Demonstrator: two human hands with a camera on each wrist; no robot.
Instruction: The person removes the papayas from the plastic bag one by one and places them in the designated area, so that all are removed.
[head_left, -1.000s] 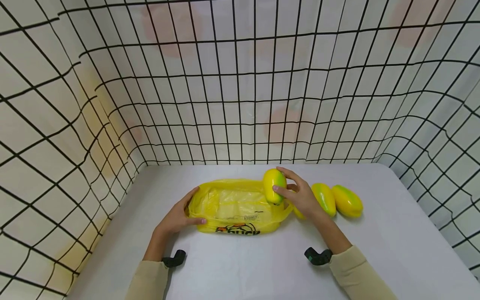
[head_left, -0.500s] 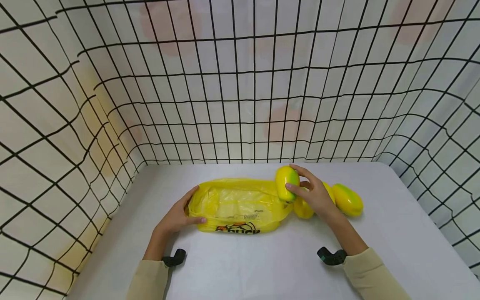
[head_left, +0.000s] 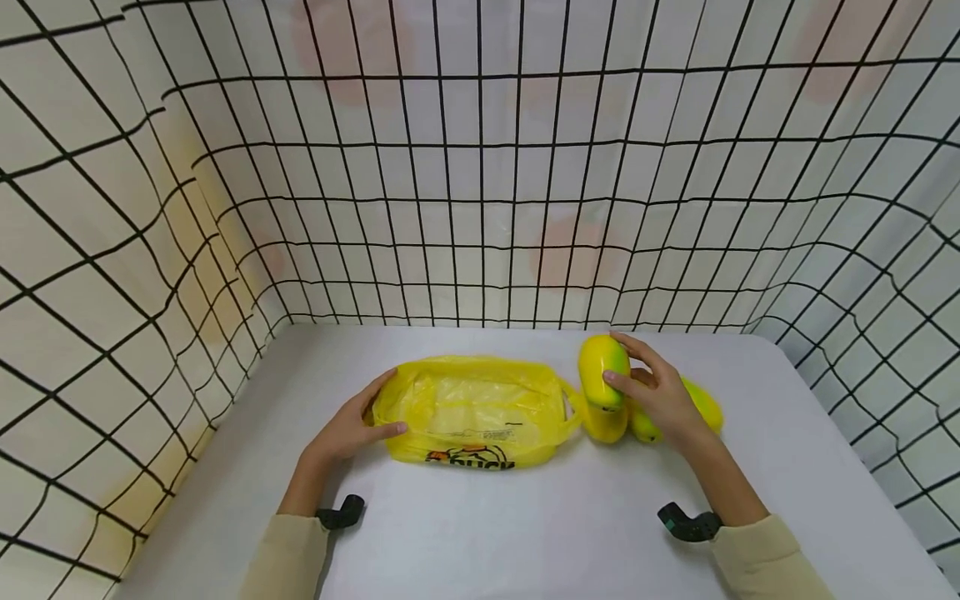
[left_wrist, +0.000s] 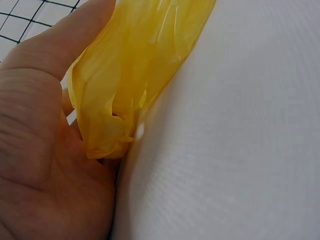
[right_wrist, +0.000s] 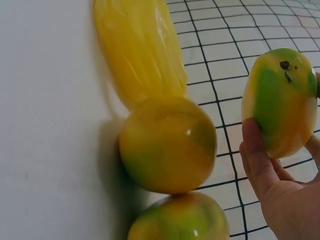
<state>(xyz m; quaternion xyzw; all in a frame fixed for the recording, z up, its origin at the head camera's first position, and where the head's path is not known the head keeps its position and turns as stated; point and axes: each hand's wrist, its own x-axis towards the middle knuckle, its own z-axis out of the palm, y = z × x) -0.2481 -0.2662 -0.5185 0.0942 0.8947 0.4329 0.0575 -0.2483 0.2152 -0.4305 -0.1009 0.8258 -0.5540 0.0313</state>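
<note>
A yellow plastic bag [head_left: 480,408] with black print lies on the white table, its mouth spread wide. My left hand [head_left: 352,425] grips the bag's left end, thumb at the front rim and fingers around the back. The left wrist view shows the crumpled bag end [left_wrist: 125,80] between thumb and fingers. My right hand [head_left: 663,396] holds up a yellow-green mango [head_left: 600,367] just right of the bag. Under it, a second mango [head_left: 604,427] sits by the bag's handle loop [head_left: 572,408]. The right wrist view shows the held mango [right_wrist: 280,105] pinched between thumb and fingers.
Two more mangoes lie to the right; one mango [head_left: 647,427] is partly covered by the right hand, and the other mango [head_left: 705,406] sits behind the wrist. A black wire grid [head_left: 517,200] walls the back and sides of the table [head_left: 510,533].
My right hand has carried the mango rightward, from over the bag's right end to above the mangoes beside it. The left hand keeps its place on the bag. The head view has shifted slightly.
</note>
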